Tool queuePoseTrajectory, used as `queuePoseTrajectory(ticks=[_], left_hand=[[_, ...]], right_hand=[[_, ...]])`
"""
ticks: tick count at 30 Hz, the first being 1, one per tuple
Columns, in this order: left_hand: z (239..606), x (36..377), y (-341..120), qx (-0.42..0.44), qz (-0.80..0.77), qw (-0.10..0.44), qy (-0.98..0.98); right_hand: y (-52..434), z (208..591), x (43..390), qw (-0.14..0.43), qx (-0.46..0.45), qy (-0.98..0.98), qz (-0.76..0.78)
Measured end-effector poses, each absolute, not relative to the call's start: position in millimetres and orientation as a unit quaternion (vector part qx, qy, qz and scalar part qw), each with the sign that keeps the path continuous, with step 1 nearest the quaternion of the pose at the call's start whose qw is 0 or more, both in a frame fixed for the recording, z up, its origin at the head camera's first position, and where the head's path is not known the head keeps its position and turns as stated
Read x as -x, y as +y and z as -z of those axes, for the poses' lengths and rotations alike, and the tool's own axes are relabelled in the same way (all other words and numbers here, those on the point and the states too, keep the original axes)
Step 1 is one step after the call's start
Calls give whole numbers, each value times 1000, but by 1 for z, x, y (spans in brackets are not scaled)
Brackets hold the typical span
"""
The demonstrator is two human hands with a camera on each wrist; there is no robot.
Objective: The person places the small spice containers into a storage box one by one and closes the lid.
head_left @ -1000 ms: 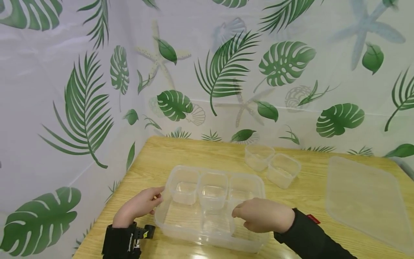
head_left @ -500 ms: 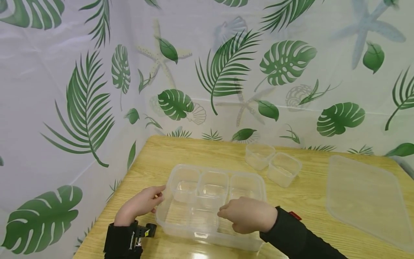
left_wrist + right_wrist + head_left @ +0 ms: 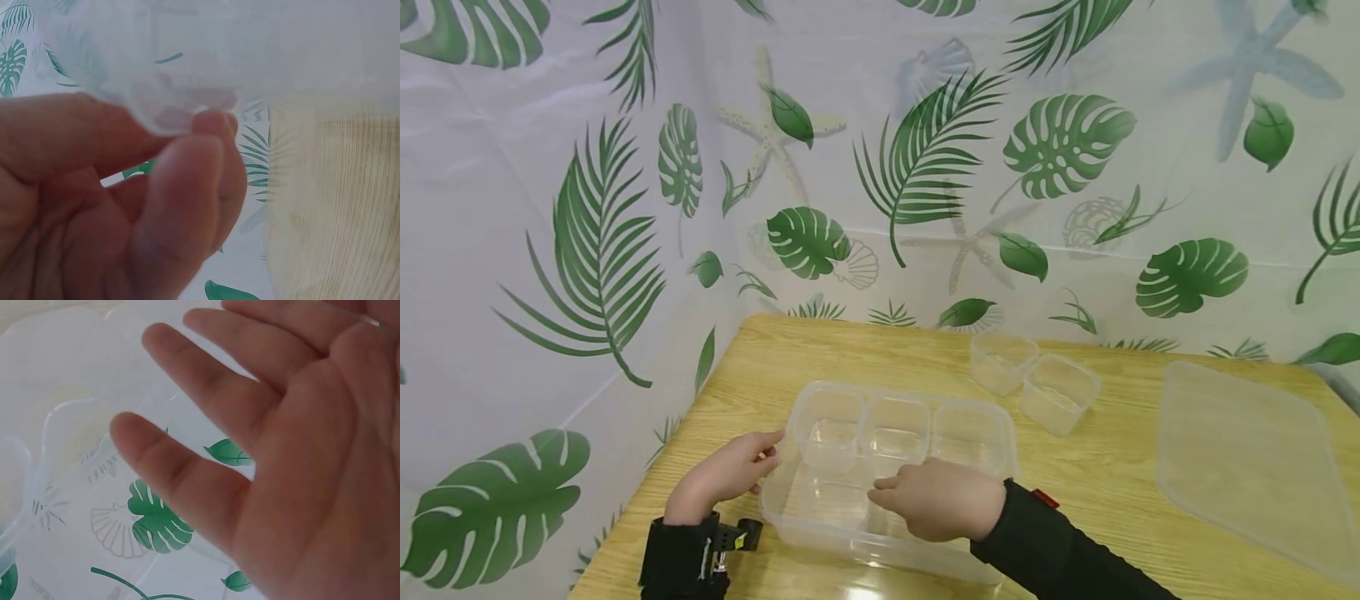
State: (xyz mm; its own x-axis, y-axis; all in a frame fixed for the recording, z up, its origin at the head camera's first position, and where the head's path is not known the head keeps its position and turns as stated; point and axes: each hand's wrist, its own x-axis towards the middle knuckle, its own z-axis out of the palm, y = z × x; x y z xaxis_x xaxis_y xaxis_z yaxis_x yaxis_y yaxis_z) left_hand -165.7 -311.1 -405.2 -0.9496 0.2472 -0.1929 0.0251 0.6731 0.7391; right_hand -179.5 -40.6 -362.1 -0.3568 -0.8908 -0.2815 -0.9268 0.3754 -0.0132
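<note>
A large clear plastic container (image 3: pixel 925 560) stands on the table, with small clear boxes in a row along its far side. My left hand (image 3: pixel 730 471) grips its left edge; in the left wrist view, the thumb and curled fingers (image 3: pixel 181 181) meet at its rim. Inside, in front of the row, another small clear box (image 3: pixel 835 504) sits left of my right hand (image 3: pixel 943 500). My right thumb and forefinger pinch its right edge in the head view. In the right wrist view the other fingers (image 3: pixel 181 469) are spread, and the pinch is mostly out of sight.
Two small clear boxes, one (image 3: pixel 1000 362) and another (image 3: pixel 1060 392), stand behind the container to the right. A flat translucent lid (image 3: pixel 1247 467) lies at the table's right. A leaf-printed cloth (image 3: pixel 925 167) hangs behind and to the left of the wooden table (image 3: pixel 820 346).
My right hand has moved left, and the small box at its fingertips has slid left inside the large container. The left hand has stayed at the container's left edge.
</note>
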Motion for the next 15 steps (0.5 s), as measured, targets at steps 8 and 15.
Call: queuePoseTrajectory(ticks=[8, 15], left_hand=[[404, 165, -311, -89, -394, 138, 904], [404, 165, -311, -90, -388, 134, 907]], right_hand=[[-50, 368, 180, 105, 559, 819, -80], [-57, 372, 182, 106, 560, 818, -77]])
